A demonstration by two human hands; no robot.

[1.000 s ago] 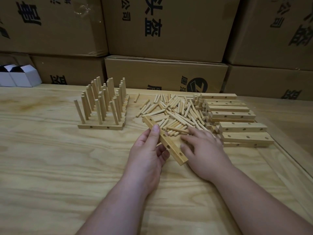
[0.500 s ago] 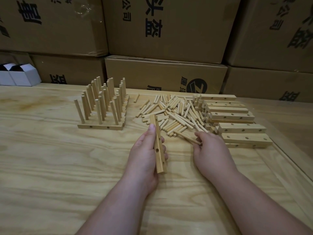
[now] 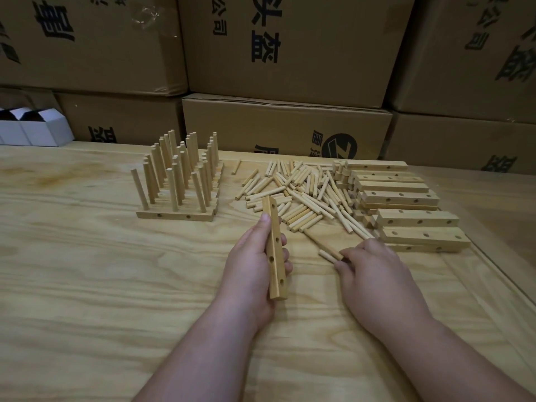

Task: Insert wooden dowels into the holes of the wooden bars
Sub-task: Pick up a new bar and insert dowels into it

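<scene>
The left hand [image 3: 255, 262] grips a wooden bar [image 3: 275, 250], thumb along its top, holes facing right; the right hand [image 3: 374, 274] pinches what look like two dowels [image 3: 326, 248] at the near edge of the loose pile [image 3: 301, 198], though the fingers hide their ends. A second ago the bar lay slanted under both hands; now it is turned upright and the right hand has drawn dowels clear, so insertion seems imminent. Behind, small white boxes [image 3: 34, 129] stand open, contents unseen.

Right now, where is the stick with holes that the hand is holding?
In the head view, the wooden bar stands near the middle, gripped by the left hand, just in front of the loose dowel pile and left of the right hand.
</scene>
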